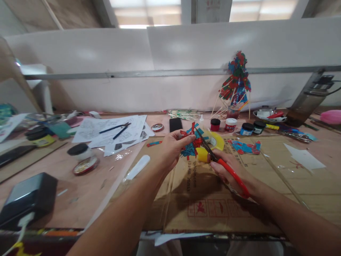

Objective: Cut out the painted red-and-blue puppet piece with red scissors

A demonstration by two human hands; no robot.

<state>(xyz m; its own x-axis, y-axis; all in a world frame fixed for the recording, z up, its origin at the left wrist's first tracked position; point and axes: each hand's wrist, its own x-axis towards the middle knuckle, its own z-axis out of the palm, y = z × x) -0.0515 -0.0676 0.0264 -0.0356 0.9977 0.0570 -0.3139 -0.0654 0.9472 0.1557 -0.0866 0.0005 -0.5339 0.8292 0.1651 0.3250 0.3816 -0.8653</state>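
My left hand (174, 145) pinches a red and blue painted cutout (189, 147) above a flattened cardboard sheet (176, 199). My right hand (229, 169) is wrapped round the red handles of a pair of scissors (234, 177). The dark blades point up and left, against or just beside the cutout's right edge; I cannot tell if they touch it. A yellow band (203, 155) shows near the right fingers. Just behind the hands lies a roll of yellow tape (217, 141). Another red and blue cutout (245, 147) rests on the cardboard to the right.
Paint jars (231, 124) line the back right, before painted cutouts on sticks (237, 78) and a dark bottle (306, 99). Printed sheets (106, 129) with black pens lie left. A black box (29, 199) with a white cable sits front left. A white strip (138, 167) lies left of my hands.
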